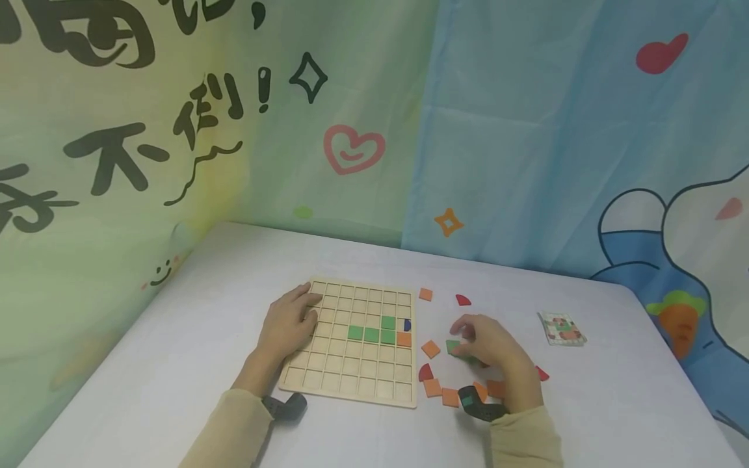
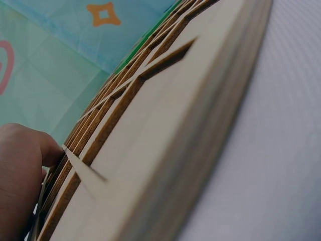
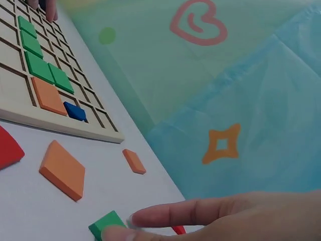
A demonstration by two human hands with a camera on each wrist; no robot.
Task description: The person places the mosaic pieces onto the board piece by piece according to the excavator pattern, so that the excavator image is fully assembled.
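Note:
My left hand (image 1: pixel 288 323) rests on the left side of a wooden grid board (image 1: pixel 345 380), its fingers over the squares. In the left wrist view, part of that hand (image 2: pixel 22 173) lies at the rim. Several green square tiles (image 1: pixel 371 335), an orange square tile (image 1: pixel 404 339) and a blue-and-white tile (image 1: pixel 407 325) sit in the grid. Right of the board, my right hand (image 1: pixel 488 341) is over loose pieces, thumb against a loose green tile (image 3: pixel 108 222) on the table. Its index finger stays a little apart from the thumb, beside that tile.
Loose orange squares (image 1: pixel 430 349) and red quarter-round pieces (image 1: pixel 463 299) lie on the white table right of the board; some are partly hidden by the right arm. A small stack of pattern cards (image 1: pixel 562 328) lies farther right. Printed curtains (image 1: pixel 503 162) hang behind the table.

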